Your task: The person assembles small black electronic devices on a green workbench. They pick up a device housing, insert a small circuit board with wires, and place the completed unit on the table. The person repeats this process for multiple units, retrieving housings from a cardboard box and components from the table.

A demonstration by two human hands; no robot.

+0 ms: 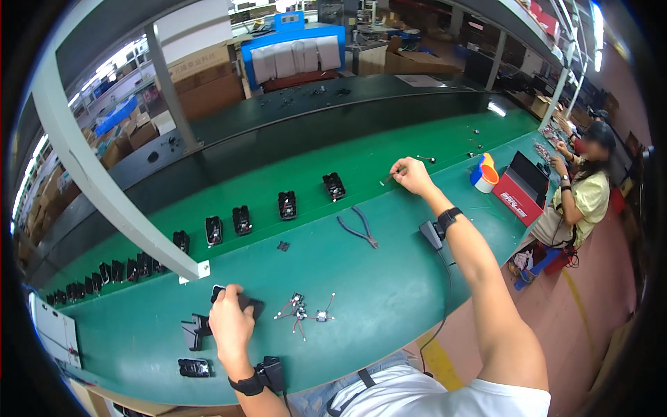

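Observation:
On the near green table, my left hand (233,323) curls its fingers over a black plastic housing (217,293), mostly hidden beneath the palm. My right hand (413,176), reaching onto the green belt, pinches a small wired part (386,181) with thin dark-red leads and a pale plug. Between my hands lie blue-handled cutting pliers (360,229), their handles spread. A small cluster of wired parts (300,309) with red leads and white plugs rests right of my left hand. An open black housing (194,368) lies near the table's front edge.
Several black housings (287,206) line the belt toward the far left. A slanted grey post (111,181) stands at left. A red box (517,198) and an orange-white tape roll (485,174) sit at right. Beyond them, a person in yellow (590,156) works.

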